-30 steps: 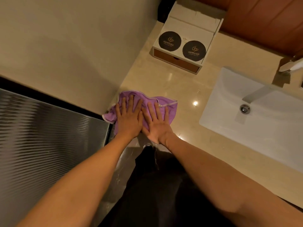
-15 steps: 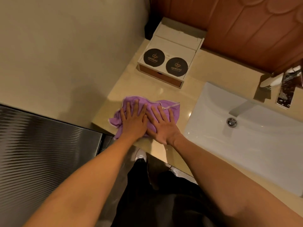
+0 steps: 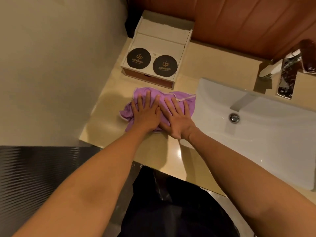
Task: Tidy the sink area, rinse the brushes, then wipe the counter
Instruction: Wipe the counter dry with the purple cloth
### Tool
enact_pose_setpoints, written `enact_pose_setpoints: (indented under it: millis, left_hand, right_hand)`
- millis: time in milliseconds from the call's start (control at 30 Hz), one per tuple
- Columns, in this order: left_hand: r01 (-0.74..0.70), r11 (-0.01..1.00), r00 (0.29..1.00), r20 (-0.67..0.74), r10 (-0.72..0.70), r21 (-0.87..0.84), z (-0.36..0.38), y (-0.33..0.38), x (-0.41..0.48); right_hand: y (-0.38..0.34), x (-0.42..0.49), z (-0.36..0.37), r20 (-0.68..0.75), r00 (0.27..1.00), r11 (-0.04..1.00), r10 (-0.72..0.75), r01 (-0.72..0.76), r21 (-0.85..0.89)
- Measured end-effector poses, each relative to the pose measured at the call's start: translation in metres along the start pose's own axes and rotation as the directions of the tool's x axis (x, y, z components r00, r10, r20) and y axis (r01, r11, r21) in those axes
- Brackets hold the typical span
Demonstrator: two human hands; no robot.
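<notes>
Cloth (image 3: 127, 112) at sink (image 3: 198, 93) rim | left hand (image 3: 147, 115), right hand (image 3: 177, 118) flat, pressing it | box (image 3: 160, 41) behind

Two hands lie flat, side by side, on a crumpled purple cloth (image 3: 125, 112) on the tan counter (image 3: 106, 117). The left hand (image 3: 145, 115) and the right hand (image 3: 177, 120) press down on it with straight, spread fingers. At 12 o'clock from the cloth sits a white box (image 3: 162, 43) with a small drawer and two round black coasters (image 3: 138, 58) on top. At 3 o'clock is the white sink (image 3: 256, 142), just beside the cloth. A shiny faucet (image 3: 287, 79) stands at the sink's 12 o'clock edge.
</notes>
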State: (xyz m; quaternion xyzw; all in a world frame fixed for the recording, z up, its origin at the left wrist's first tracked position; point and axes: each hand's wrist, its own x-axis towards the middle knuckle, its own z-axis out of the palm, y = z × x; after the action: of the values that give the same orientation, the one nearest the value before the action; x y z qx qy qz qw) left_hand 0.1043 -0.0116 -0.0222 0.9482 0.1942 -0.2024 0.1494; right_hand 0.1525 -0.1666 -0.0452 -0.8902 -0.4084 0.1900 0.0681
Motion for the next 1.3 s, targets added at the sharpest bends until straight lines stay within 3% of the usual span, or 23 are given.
enact_pose_setpoints:
  millis: [367,600,933,1300]
  left_hand:
    - [-0.196,0.977,0.975,0.125,0.186,0.077,-0.004,-0.01,-0.002]
    - [-0.322,0.939,0.943,0.133,0.306,0.122,0.013,-0.028,-0.017]
    - [-0.522,0.846,0.852,0.022,0.523,0.106,0.036,-0.048,-0.041]
    - [-0.646,0.731,0.733,-0.089,0.674,0.22,0.068,-0.044,-0.056]
  right_hand:
    - [-0.034,-0.026,0.012,-0.028,0.984,0.985,0.174,-0.174,0.001]
    - [-0.058,-0.05,0.032,-0.074,0.964,0.967,0.256,-0.255,0.02]
    - [-0.094,-0.085,0.059,-0.107,0.912,0.918,0.396,-0.389,0.078]
    - [-0.119,-0.12,0.077,-0.128,0.817,0.826,0.562,-0.548,0.133]
